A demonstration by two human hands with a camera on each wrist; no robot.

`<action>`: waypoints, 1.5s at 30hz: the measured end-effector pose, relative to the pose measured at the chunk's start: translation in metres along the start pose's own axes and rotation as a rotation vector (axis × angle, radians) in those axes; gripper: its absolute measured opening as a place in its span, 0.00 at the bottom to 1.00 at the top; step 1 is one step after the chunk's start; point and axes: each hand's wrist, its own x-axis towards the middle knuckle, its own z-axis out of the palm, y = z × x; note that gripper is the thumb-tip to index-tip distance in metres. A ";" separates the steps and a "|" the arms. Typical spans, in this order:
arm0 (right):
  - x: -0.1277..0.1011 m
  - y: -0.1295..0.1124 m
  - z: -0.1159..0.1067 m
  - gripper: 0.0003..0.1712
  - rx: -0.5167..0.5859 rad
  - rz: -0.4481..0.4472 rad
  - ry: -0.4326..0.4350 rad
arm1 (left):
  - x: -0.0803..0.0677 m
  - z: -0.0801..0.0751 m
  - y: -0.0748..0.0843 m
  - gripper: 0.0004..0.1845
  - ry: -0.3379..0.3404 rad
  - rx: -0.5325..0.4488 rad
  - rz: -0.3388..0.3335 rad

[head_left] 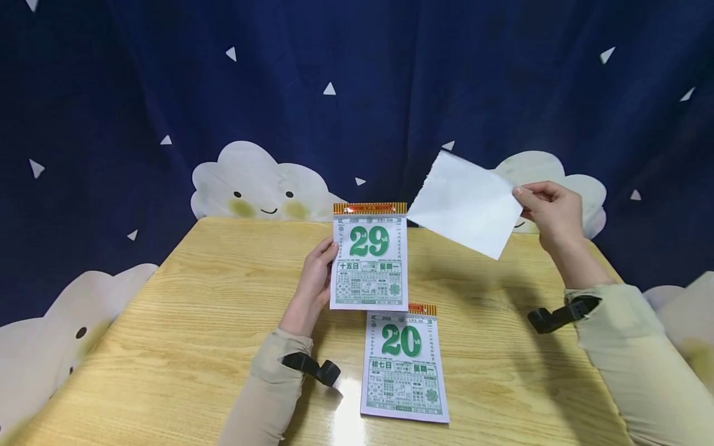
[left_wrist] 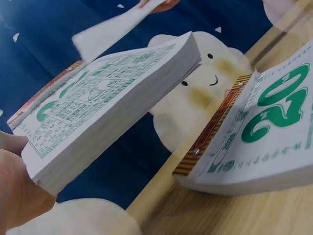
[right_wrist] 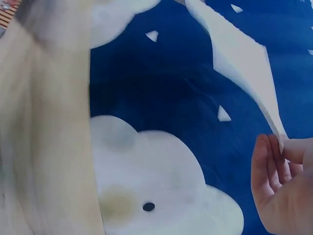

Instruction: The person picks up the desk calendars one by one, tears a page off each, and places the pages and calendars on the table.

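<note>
The left hand (head_left: 315, 272) grips the calendar (head_left: 370, 260), held up above the table (head_left: 195, 322). The right hand (head_left: 552, 214) pinches a torn-off sheet (head_left: 465, 204) in the air. I think the sheet must now be put aside.

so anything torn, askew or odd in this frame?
One loose sheet, pinched by the right hand in the air, has a ragged left edge, as if torn. The left hand holds the 29 calendar off the table; the 20 calendar lies slightly askew.

bg: navy curtain (head_left: 390, 74) w/ smiling clouds, triangles | wood table (head_left: 212, 322), light grain
</note>
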 end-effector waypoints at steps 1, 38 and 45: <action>0.001 0.000 -0.004 0.01 0.059 0.001 0.024 | 0.001 -0.003 0.001 0.20 0.006 -0.011 -0.001; 0.000 0.048 0.025 0.10 -0.592 -0.460 0.268 | 0.067 -0.021 -0.023 0.19 0.193 0.226 -0.130; -0.002 0.061 0.032 0.02 -0.761 -0.788 0.209 | 0.072 -0.014 -0.032 0.19 0.160 0.257 -0.120</action>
